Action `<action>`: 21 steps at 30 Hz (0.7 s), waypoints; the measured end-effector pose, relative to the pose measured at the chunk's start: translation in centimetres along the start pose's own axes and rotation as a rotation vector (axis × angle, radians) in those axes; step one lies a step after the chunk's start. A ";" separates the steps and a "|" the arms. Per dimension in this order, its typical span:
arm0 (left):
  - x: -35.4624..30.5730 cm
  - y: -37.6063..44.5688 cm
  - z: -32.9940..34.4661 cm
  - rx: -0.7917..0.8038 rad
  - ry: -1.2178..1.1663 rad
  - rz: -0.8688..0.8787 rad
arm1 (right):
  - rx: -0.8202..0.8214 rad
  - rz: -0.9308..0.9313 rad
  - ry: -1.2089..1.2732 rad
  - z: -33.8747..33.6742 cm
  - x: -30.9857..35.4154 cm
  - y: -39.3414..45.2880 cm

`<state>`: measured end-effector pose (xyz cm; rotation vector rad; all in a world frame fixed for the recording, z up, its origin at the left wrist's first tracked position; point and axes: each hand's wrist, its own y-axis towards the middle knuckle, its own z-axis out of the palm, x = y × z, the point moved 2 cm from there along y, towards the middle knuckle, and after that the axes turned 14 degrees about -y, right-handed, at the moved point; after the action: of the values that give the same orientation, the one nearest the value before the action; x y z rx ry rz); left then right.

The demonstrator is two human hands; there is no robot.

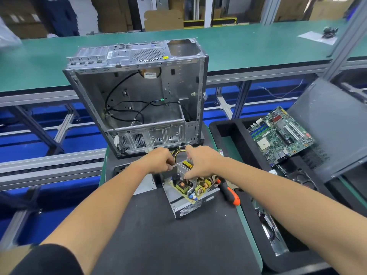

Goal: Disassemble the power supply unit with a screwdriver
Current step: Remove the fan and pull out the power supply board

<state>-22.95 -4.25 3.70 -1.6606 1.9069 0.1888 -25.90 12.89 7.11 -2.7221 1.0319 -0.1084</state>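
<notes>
The power supply unit [188, 205] lies open on the black mat, its metal casing underneath and its circuit board [190, 187] with yellow coils and a finned heatsink tilted up out of it. My left hand [158, 160] grips the far left edge of the board near the heatsink. My right hand [200, 162] holds the board's far top edge, thumb down beside the heatsink. An orange-and-black screwdriver [228, 192] lies on the mat just right of the unit, touched by neither hand. Yellow and black cables [179, 152] run out behind my hands.
An empty computer case [139, 96] stands open right behind the unit. A black tray [228, 135] at the right holds a motherboard [280, 133] and a grey side panel [333, 132]. A green conveyor [238, 48] runs across the back.
</notes>
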 end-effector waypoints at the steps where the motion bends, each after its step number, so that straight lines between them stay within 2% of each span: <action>1: 0.0 0.1 0.0 -0.010 -0.002 0.001 | -0.007 0.000 -0.007 0.1 0.0 0.0; 9: 0.2 0.9 0.0 -0.036 0.071 -0.029 | 0.025 0.041 0.096 -0.3 -0.9 0.2; 21: -1.0 1.6 -0.3 -0.010 0.104 -0.039 | -0.001 0.095 0.073 -0.1 -0.4 0.0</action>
<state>-24.52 -3.18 4.00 -1.7437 1.9498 0.0982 -26.22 13.16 7.20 -2.6826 1.1788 -0.1934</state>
